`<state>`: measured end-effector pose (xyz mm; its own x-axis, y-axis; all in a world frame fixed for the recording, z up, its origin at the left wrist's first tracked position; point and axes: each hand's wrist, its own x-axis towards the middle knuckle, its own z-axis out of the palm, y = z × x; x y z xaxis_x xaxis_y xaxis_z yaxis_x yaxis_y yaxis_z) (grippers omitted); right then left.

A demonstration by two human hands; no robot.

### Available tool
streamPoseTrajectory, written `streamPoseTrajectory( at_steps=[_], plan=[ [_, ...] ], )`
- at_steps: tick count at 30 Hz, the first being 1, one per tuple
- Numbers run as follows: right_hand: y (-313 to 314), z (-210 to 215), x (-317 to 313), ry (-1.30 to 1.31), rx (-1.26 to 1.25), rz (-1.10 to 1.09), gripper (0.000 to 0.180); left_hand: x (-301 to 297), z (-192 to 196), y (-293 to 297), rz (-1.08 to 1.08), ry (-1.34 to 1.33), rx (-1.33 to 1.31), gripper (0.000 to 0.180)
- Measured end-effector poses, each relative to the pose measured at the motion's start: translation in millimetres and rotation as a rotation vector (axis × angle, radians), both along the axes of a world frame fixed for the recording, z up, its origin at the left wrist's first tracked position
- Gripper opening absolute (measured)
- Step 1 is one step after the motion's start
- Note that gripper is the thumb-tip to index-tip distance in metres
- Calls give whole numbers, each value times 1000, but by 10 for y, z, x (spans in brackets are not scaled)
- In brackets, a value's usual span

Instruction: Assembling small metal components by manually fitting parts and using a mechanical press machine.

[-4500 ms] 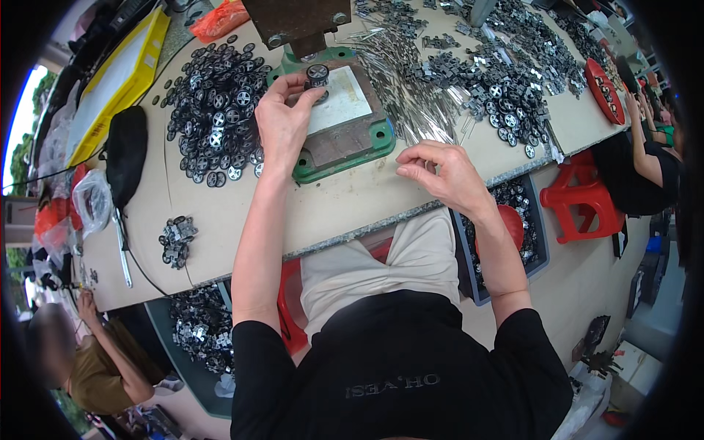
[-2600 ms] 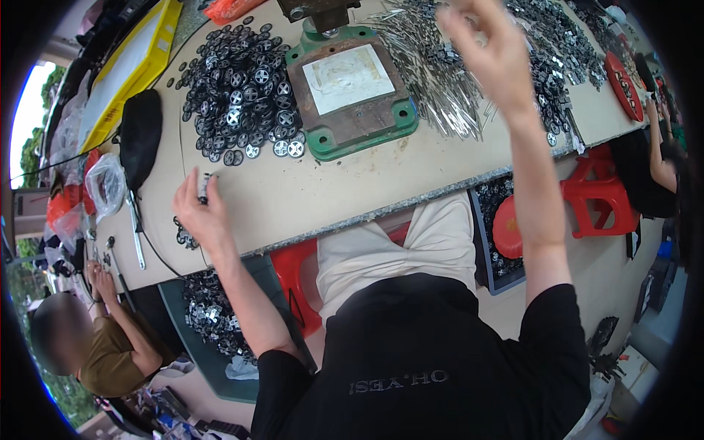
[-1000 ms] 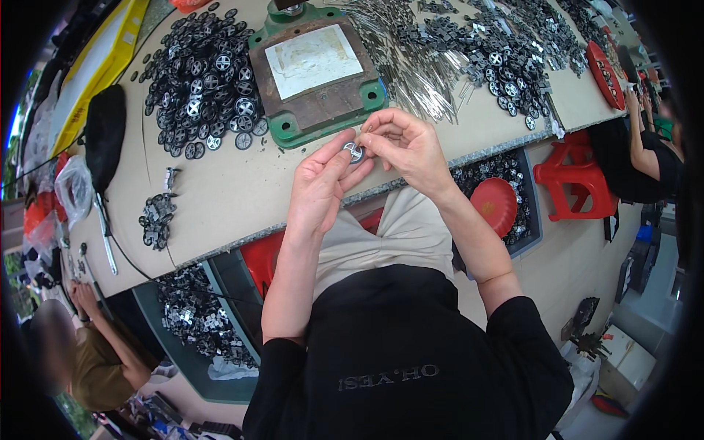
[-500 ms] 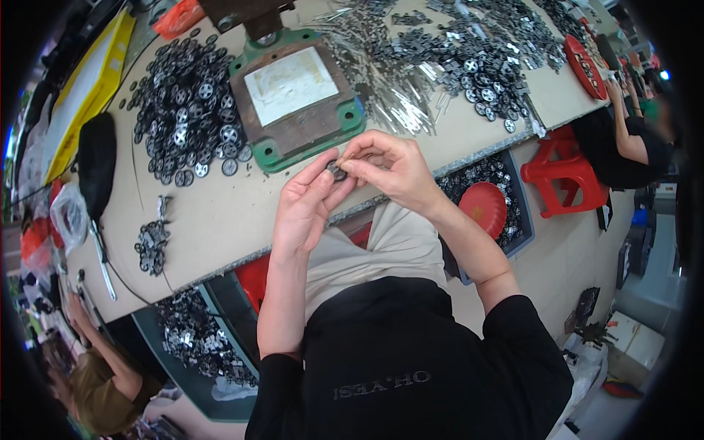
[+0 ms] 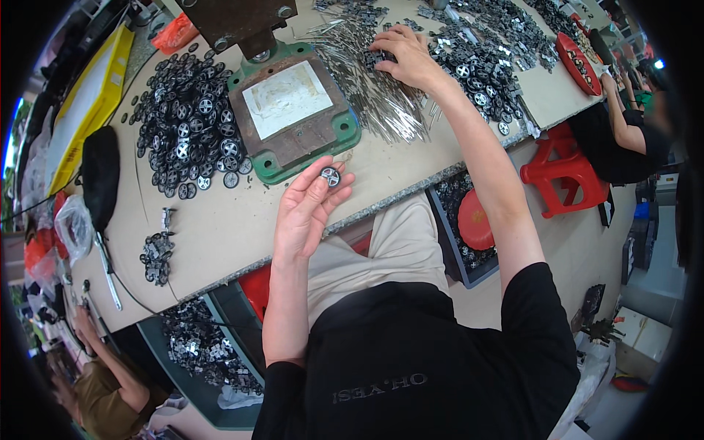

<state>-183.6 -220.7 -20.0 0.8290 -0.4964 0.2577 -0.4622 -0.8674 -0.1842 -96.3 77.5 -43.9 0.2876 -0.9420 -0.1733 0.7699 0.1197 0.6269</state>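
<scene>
Yellow tray (image 5: 88, 110), one: lay slanted at the far left of the table. Black pouch-like item (image 5: 101, 176), one: lay just beside it. Small cluster of dark and silver pieces (image 5: 156, 260): sat on the tabletop near its front edge. Heap of black wheels (image 5: 183, 121) with silver spokes: lay beside the press base (image 5: 293, 143), green and brown, topped by a white sheet (image 5: 287, 99). Left hand (image 5: 302, 209), one: was raised before the press base, pinching a single wheel (image 5: 330, 176) between thumb and fingers, spoked face visible. Metal rods (image 5: 400, 121), many: lay loose right of the press base. Right hand (image 5: 411, 62): reached over the rods, fingers bent onto small dark parts; whether it grasped any could not be told. Red oval tray (image 5: 578, 64), one: stood at the far right, holding small pieces.
</scene>
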Motion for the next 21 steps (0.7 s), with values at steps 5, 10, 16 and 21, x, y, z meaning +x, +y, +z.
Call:
streamPoseTrajectory(
  at_steps=[5,10,16,21],
  plan=[
    [275,136,-100,-306,124,174,37,0,-14,23,33,8,11,33],
    [999,288,-424,-405,884,121,32,-59,4,16,50,-35,12,32],
    [1450,134,-556,-664,1565,150,48,-144,49,33,71,-82,49,33],
    [1599,16,-523,-827,1580,49,33,-191,33,46,100,-96,57,33]
  ],
)
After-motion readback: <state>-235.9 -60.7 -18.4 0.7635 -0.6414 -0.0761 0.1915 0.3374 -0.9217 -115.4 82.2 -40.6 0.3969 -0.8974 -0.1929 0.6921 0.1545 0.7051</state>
